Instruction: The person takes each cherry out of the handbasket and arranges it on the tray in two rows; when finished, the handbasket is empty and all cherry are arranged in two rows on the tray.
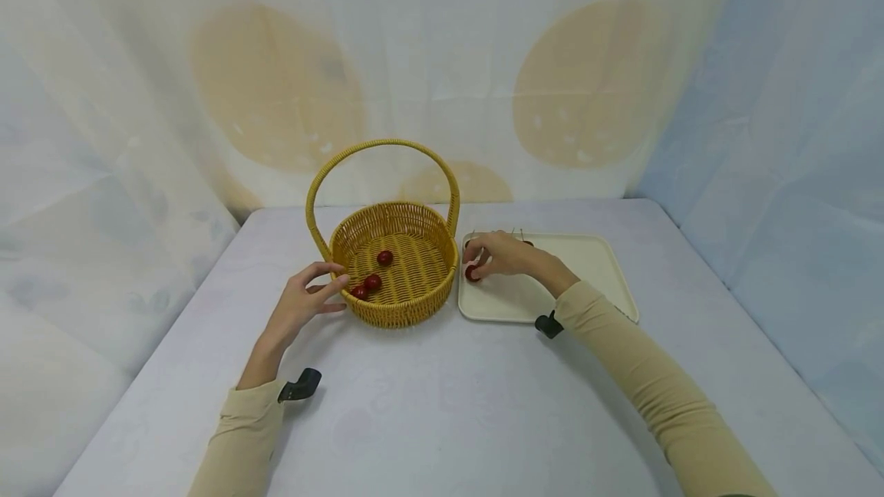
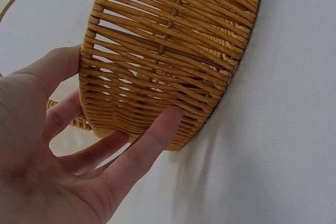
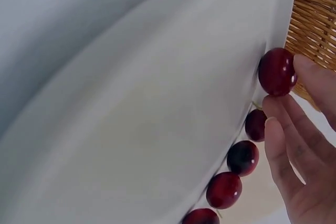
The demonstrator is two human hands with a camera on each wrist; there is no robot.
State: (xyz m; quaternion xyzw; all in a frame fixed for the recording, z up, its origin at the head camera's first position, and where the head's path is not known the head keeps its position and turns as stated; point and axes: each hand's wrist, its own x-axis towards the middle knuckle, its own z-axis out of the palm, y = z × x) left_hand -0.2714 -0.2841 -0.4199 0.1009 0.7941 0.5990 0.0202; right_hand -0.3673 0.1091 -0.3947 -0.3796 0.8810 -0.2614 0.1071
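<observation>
My left hand (image 1: 304,304) is at the left side of a yellow woven basket (image 1: 394,316) with a tall handle. In the left wrist view it holds the basket wall (image 2: 173,40), thumb at the rim and other fingers spread along the outside. Several dark red cherries (image 1: 384,258) lie inside the basket, towards the left. My right hand (image 1: 507,253) is over the left end of a cream tray (image 1: 587,267). Between thumb and fingertips it pinches a cherry (image 3: 276,72), close over the tray. More cherries (image 3: 224,190) line the tray's far edge, partly behind this hand.
The basket stands immediately left of the tray on a white-covered table (image 1: 428,413). Its arched handle (image 1: 384,142) rises high above the rim. Patterned cloth (image 1: 442,60) hangs behind the table and along both sides.
</observation>
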